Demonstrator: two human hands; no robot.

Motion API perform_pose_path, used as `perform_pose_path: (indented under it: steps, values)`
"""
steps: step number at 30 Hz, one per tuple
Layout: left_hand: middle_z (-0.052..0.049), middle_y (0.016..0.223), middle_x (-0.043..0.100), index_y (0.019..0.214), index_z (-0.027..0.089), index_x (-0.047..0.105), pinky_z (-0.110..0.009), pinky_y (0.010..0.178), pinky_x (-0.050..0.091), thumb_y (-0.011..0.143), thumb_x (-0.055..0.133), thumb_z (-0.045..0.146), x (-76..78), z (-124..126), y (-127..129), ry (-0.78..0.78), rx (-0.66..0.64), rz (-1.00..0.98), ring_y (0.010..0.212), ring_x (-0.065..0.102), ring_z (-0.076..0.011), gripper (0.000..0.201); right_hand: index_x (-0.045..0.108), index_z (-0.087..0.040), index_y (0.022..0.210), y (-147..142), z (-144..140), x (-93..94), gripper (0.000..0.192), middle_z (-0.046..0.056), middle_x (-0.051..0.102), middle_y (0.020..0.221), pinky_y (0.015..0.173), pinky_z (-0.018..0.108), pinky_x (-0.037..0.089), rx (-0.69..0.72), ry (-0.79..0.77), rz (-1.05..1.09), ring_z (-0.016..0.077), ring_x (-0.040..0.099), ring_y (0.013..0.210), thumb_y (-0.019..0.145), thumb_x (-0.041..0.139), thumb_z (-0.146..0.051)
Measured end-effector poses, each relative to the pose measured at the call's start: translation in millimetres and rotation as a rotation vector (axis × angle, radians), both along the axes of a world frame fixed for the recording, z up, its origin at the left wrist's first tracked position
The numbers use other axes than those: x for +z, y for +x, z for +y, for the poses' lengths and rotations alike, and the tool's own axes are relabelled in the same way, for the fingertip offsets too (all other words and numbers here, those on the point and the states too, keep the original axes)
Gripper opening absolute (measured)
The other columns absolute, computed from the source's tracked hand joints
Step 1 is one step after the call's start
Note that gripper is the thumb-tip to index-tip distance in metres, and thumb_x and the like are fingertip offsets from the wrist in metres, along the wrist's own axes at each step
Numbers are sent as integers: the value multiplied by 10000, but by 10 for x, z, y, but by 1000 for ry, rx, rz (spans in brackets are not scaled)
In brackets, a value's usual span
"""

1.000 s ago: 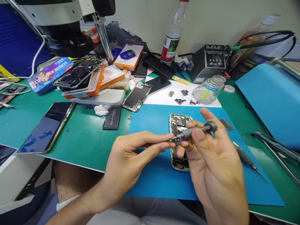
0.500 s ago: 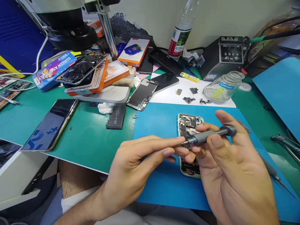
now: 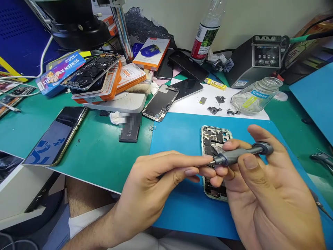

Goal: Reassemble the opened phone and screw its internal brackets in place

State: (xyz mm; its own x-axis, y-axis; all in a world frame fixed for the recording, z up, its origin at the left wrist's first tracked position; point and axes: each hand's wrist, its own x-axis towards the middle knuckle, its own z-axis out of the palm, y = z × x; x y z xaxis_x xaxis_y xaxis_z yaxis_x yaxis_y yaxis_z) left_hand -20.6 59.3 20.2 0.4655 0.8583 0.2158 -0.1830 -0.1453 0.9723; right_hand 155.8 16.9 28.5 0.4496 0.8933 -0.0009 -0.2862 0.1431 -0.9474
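My right hand grips a grey precision screwdriver by its knurled handle, between the thumb and fingers. The screwdriver lies nearly level, its cap up at the right and its thin bit pointing left. My left hand pinches that bit between thumb and forefinger, and most of the bit is hidden by the fingers. Below and behind the hands, an opened phone with its inner boards bare lies on the blue mat. The right hand and the screwdriver cover part of this phone.
Small metal phone parts and a glass jar lie on white paper behind the mat. A detached screen, a black battery and a phone lie leftward. The microscope head hangs over stacked boxes.
The view has shifted slightly, so both hands and the bench things sit a little differently in the picture. The grip on the screwdriver looks the same.
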Motion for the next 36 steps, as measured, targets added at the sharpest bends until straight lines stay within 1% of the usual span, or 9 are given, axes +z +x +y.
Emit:
perform_pose_path:
  steps: [5,9,14,17,22,24,28,31,36]
  values:
    - [109,1142,874,1340,390,812,-145,933,659,1088,693,134,7,1,-5,15,8,8,1010,806,-61,378,667,-355,1334,2,5,-5,375,-16,768,1018,552,256,657,0,4,18,141,745,640,987,800,-308]
    - [115,1142,874,1335,389,814,-131,937,647,1080,704,128,13,-7,-11,11,0,11,1010,803,-53,381,666,-346,1345,7,20,-16,382,-5,756,1008,520,244,619,1,5,7,136,724,636,987,798,-315]
    - [70,1138,880,1336,335,823,-155,930,653,1072,713,126,18,-1,-1,6,-3,-9,1007,812,-83,354,666,-372,1365,13,4,-9,438,0,746,1017,535,242,629,-3,-34,28,137,718,642,959,828,-340]
    - [54,1139,881,1341,319,823,-156,930,652,1073,717,131,13,3,6,-22,-26,-44,1008,814,-89,344,682,-388,1340,8,-11,15,442,-7,733,1030,560,247,650,0,-58,52,140,729,668,935,853,-349]
    - [76,1130,880,1309,349,834,-144,923,659,1080,719,163,7,2,8,-92,-28,-76,1006,815,-76,317,710,-391,1299,-7,-6,35,478,0,729,1036,564,246,659,-33,-51,45,146,739,696,869,913,-335]
    - [71,1119,883,1298,335,841,-126,922,653,1073,732,165,11,3,10,-89,-18,-81,1007,817,-71,302,717,-393,1282,-7,-6,35,472,-2,733,1032,563,248,664,-35,-42,44,147,742,687,860,921,-334]
    - [54,1123,885,1289,303,846,-121,922,658,1073,726,155,24,5,17,-70,-14,-79,1028,821,-79,287,707,-380,1287,-1,-7,30,468,-8,731,986,509,249,648,-31,-47,49,151,730,631,865,908,-341]
    - [54,1126,885,1298,299,842,-120,921,661,1084,707,152,28,9,27,-68,-18,-79,1028,824,-77,293,702,-376,1296,4,5,26,478,-11,734,973,498,250,648,-33,-46,43,146,717,593,865,907,-349]
    - [46,1115,886,1295,296,843,-133,918,668,1085,707,156,20,9,33,-73,-25,-88,1007,826,-81,286,711,-378,1290,11,17,14,441,-4,742,989,486,244,643,-26,-35,30,146,724,596,888,885,-328]
